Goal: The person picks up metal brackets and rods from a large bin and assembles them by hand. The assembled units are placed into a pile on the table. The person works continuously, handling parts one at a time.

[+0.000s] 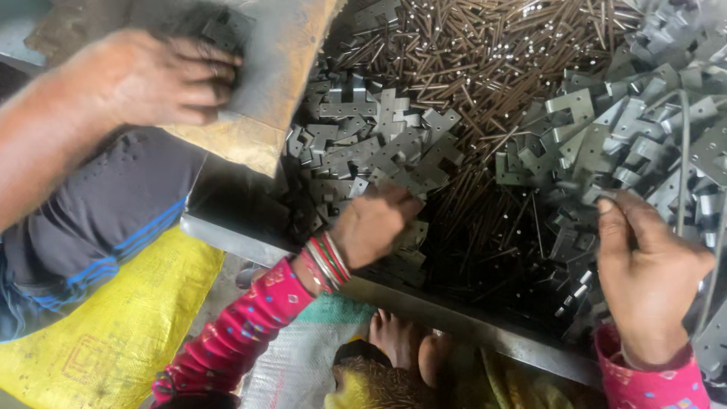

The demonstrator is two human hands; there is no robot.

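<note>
Digging with curled fingers, left hand into grey plates at frame centre; right hand pinched plates at right; nails above; co-worker's hand upper left

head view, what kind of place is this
Probably a small metal-parts workshop: a metal tray holds a heap of thin nail-like pins and stamped grey brackets, which the left hand and right hand sort.

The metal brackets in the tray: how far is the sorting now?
Looks done: flat pieces lie heaped apart from bent brackets. In hand: left hand reaches into the flat pieces; right hand pinches a bracket. Left: rods and mixed parts.
</note>
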